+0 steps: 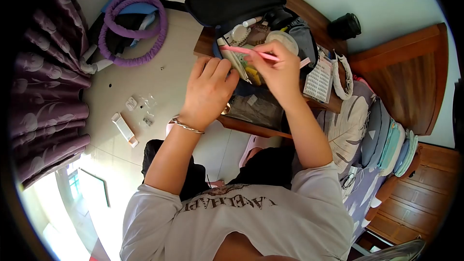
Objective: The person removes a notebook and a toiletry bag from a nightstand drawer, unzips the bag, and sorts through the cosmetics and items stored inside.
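Observation:
Pinched in my right hand (278,70) is a slim pink stick-like item (249,51), held across the open dark bag (305,43). My left hand (210,84) rests at the bag's near left edge, its fingers bent together; whatever they hold, if anything, is hidden. Inside the bag lie a round clear container (283,42), a white round item (239,33), a small white tube (252,21), and a yellow item (253,75). The bag's black lid (234,2) is folded back behind it. Beneath the bag is a wooden table (205,41), with an open drawer (253,111) in front.
Right of the bag are a white sheet of small items (319,82), a white headband (346,78) and a black cylinder (344,26). A bed with folded cloths (390,147) is at right. Purple rings (108,34) and a white box (124,129) lie at left.

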Motion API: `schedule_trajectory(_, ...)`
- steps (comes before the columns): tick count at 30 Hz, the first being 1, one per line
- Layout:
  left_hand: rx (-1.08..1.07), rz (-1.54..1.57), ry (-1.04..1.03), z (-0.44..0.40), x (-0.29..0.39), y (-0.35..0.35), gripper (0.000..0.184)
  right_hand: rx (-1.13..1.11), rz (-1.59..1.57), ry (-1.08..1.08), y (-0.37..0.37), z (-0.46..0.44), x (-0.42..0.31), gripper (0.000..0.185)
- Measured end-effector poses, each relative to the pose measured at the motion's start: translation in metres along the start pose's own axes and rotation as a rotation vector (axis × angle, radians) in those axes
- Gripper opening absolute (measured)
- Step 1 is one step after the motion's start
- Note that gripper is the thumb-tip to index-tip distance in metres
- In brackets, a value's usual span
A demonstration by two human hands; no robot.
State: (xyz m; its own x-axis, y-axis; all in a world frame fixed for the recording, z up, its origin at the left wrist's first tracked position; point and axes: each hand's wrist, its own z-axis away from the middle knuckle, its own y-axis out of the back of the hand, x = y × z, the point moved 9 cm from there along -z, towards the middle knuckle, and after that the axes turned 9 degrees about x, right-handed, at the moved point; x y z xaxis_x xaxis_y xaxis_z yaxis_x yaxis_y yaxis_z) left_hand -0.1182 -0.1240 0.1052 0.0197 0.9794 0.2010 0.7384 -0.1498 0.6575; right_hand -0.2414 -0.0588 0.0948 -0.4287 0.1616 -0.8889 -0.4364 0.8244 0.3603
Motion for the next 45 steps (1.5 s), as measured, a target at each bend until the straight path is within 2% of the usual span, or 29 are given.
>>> schedule_trajectory(2,-0.048,-0.009,0.014,0.003,0.000,-0.005,0.020,0.044,0.192,0.175,-0.008,0.006,-0.017,0.006)
schedule_trajectory(4,-0.075,-0.046,0.008,0.004,0.000,-0.009,0.021,0.007,0.193,0.295,-0.015,0.013,-0.024,0.007)
schedule_trajectory(8,0.032,-0.047,-0.020,0.001,0.002,-0.004,0.009,-0.042,0.299,0.287,-0.009,0.022,-0.024,0.008)
schedule_trajectory(11,0.021,-0.002,0.006,0.002,0.000,-0.003,0.009,-0.120,0.080,0.011,-0.006,0.027,0.001,0.016)
schedule_trajectory(12,0.012,-0.007,0.002,0.002,0.000,-0.004,0.009,-0.118,0.079,0.009,-0.004,0.028,0.001,0.016)
schedule_trajectory(14,0.004,-0.013,-0.001,0.002,0.001,-0.005,0.009,-0.226,0.303,0.074,-0.010,0.031,0.001,0.013)
schedule_trajectory(17,-0.013,0.002,-0.010,0.003,0.004,-0.007,0.009,-0.291,0.395,0.129,-0.014,0.029,0.004,0.014)
schedule_trajectory(20,-0.014,0.003,0.005,0.003,0.002,-0.009,0.011,-0.250,0.580,0.110,0.001,0.026,-0.007,0.014)
schedule_trajectory(23,0.012,0.053,0.040,0.003,-0.003,-0.004,0.012,-0.125,0.320,-0.012,0.038,0.025,-0.013,0.016)
schedule_trajectory(25,-0.020,0.336,0.386,0.004,-0.025,-0.004,0.015,-0.179,0.079,-0.194,0.050,0.033,0.001,0.019)
schedule_trajectory(26,-0.023,0.330,0.389,0.001,-0.025,-0.002,0.015,-0.188,-0.036,-0.260,0.051,0.038,-0.001,0.020)
schedule_trajectory(28,0.080,0.866,0.860,0.012,-0.050,-0.013,0.023,-0.204,-0.079,-0.259,0.050,0.044,-0.006,0.018)
schedule_trajectory(29,0.136,1.156,0.954,0.021,-0.051,-0.028,0.026,-0.213,-0.117,-0.257,0.048,0.046,-0.008,0.016)
schedule_trajectory(30,0.137,1.151,0.956,0.020,-0.052,-0.026,0.026,-0.217,-0.121,-0.257,0.046,0.047,-0.008,0.016)
schedule_trajectory(32,0.150,1.535,0.954,0.014,-0.040,-0.026,0.020,-0.215,-0.043,-0.128,0.043,0.047,-0.016,0.016)
schedule_trajectory(33,0.210,1.583,0.986,0.015,-0.039,-0.026,0.018,-0.216,-0.046,-0.128,0.041,0.047,-0.017,0.016)
schedule_trajectory(38,0.214,1.666,0.973,0.015,-0.040,-0.029,0.014,-0.239,0.145,0.034,0.038,0.048,-0.033,0.018)
schedule_trajectory(40,0.222,1.693,0.967,0.013,-0.037,-0.030,0.013,-0.233,0.138,0.003,0.036,0.050,-0.034,0.019)
schedule_trajectory(43,0.122,1.714,1.042,0.017,-0.030,-0.044,0.014,-0.206,0.120,-0.021,0.031,0.053,-0.026,0.020)
schedule_trajectory(45,-0.009,1.380,1.199,0.033,-0.038,-0.056,0.020,-0.181,0.217,-0.016,0.037,0.049,-0.024,0.021)
